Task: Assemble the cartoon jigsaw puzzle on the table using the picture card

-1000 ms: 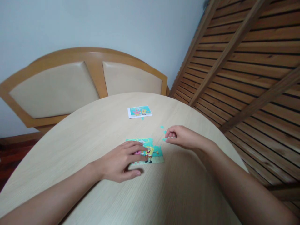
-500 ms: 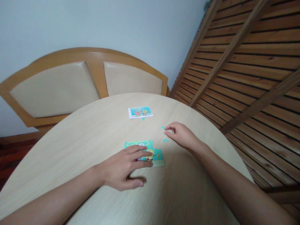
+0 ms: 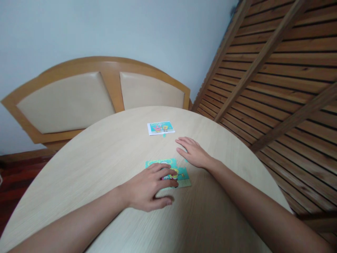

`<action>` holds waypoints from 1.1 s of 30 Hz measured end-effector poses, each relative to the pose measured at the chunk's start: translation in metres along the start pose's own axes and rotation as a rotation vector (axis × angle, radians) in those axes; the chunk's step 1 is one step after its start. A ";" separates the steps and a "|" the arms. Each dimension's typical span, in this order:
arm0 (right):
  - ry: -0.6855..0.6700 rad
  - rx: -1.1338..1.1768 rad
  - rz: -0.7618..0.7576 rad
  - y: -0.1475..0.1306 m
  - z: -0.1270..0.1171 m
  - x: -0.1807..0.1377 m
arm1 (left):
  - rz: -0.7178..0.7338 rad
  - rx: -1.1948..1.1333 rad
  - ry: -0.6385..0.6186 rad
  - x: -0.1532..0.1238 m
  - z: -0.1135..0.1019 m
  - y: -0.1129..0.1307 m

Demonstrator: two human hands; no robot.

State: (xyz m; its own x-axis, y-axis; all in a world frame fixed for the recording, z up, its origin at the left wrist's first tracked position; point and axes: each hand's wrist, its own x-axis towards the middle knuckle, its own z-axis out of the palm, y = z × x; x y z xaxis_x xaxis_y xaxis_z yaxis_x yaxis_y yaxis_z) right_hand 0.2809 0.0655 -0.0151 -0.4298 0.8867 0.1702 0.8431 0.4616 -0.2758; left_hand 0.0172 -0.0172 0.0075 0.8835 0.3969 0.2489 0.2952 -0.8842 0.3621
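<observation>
A partly assembled teal cartoon jigsaw puzzle [image 3: 181, 174] lies on the round pale wooden table [image 3: 113, 154]. My left hand [image 3: 150, 188] rests flat on the puzzle's left part, fingers spread. My right hand [image 3: 192, 151] lies flat and open on the table just beyond the puzzle's right corner, covering the spot where loose teal pieces lay. A small reference picture card [image 3: 160, 127] sits farther back, with one loose teal piece [image 3: 164, 135] just in front of it.
A wooden bench with two beige padded backrests [image 3: 79, 98] curves behind the table. A slatted wooden wall [image 3: 276, 70] runs along the right. Dark red floor [image 3: 15, 175] shows at the left.
My right hand has moved left and forward from a loose pinch near the scattered pieces and now lies flat with fingers stretched out. My left hand stays on the puzzle.
</observation>
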 end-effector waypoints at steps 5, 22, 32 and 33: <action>-0.017 -0.119 0.042 -0.026 -0.003 0.029 | 0.012 -0.003 -0.010 0.001 -0.002 0.000; 0.020 -0.050 -0.146 -0.011 -0.002 -0.021 | 0.020 0.022 0.001 -0.002 -0.003 0.001; 0.081 0.113 -0.283 -0.003 -0.017 -0.021 | 0.001 0.021 -0.067 -0.001 -0.006 0.003; 0.084 0.127 -0.270 -0.005 -0.016 -0.022 | -0.002 0.016 -0.069 -0.001 -0.006 0.003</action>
State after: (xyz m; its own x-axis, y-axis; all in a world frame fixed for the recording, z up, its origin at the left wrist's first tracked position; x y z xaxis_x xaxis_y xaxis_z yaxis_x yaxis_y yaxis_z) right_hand 0.2909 0.0432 -0.0021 -0.6004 0.7288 0.3293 0.6524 0.6845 -0.3254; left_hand 0.0150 -0.0191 0.0142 0.9055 0.3817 0.1855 0.3026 -0.8872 0.3484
